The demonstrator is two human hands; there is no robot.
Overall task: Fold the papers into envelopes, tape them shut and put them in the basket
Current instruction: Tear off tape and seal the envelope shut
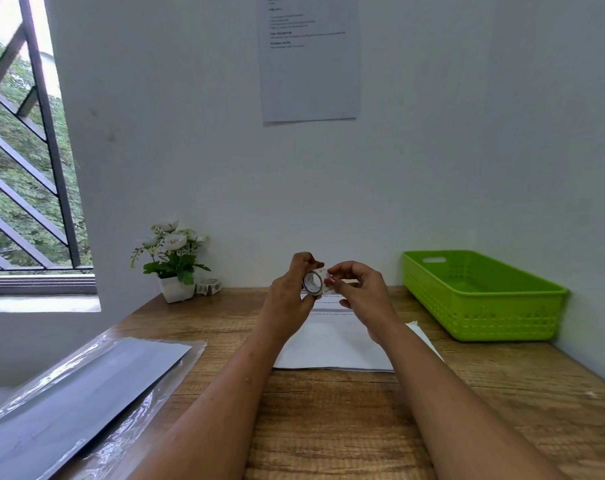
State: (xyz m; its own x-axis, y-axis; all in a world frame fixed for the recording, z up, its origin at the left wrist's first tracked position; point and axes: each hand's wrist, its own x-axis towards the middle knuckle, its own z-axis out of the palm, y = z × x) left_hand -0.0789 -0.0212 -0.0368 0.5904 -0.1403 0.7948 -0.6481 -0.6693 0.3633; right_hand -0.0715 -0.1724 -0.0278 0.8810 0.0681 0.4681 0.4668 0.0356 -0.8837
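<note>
Two bare forearms reach fwd from the bottom edge over 1 wooden table (329, 427). At lower L, nearest the lens, lies 1 clear plastic sleeve (86, 386) w/ grey sheets inside; how many sheets can't be told. It hangs partly over the table's L edge.

Mid-table, under the wrists, lies white paper (332, 344), flat, w/ a few lines of print near its far edge. A 2nd corner pokes out at its R side, so prob. more than 1 sheet; exact count unclear.

Both hands are raised above the paper's far end, close together. L hand (289, 289) has its fingers curled round 1 tape roll (315, 281), core hole facing the camera. R hand (360, 292) pinches the roll's R side btw thumb and forefinger, other fingers loosely bent. Whether a strip is pulled free can't be seen.

1 green plastic basket (484, 320) sits at the far R of the table, against the wall, well apart from the paper; perforated sides, 1 handle slot visible at its far end.

Far L corner: 1 small white pot of white flowers (176, 289), and just beside it a second tape roll (209, 285), patterned, standing on the table.

1 printed sheet (309, 64) is stuck on the wall; text too small to read. 1 barred window (24, 168) at L, trees beyond.
</note>
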